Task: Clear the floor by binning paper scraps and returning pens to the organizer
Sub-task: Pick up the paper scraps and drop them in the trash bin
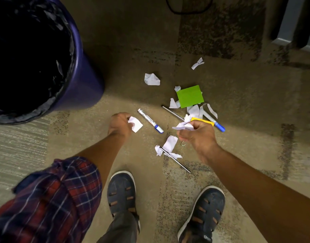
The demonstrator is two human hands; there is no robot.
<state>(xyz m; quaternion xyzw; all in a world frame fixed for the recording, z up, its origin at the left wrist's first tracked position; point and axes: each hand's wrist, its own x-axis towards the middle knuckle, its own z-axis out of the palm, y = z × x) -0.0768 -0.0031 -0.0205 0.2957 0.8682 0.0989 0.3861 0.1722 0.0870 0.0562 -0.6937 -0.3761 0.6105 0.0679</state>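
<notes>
1. Paper scraps: the left hand (pixel 119 125) is closed around a white scrap (pixel 135 124), fingers curled over its near edge. The right hand (pixel 197 135) is clenched on a crumpled white wad (pixel 183 126), which sticks out past the thumb side.
2. Loose scraps on the carpet (pixel 136 50): a crumpled piece (pixel 151 79) toward the bin, a twisted strip (pixel 197 63) farthest out, a cluster of torn strips (pixel 199 111) beside a green sticky note (pixel 190 96), and a torn piece (pixel 170 143) just below the right hand.
3. Yellow note (pixel 205 121): partly hidden behind the right hand.
4. Pens: a blue-capped marker (pixel 150 121) lies between the hands; a second blue-capped pen (pixel 218 126) lies beyond the right hand; a thin dark pen (pixel 172 112) runs under the strip cluster; another thin pen (pixel 175 159) lies across the torn piece.
5. Bin (pixel 84 71): blue, lined with a black bag, upper left, well apart from the litter.
6. Organizer: not visible.
7. Periphery: two dark sandals (pixel 121 192) at the bottom edge; a plaid sleeve (pixel 50 193) rolled up on the left arm
</notes>
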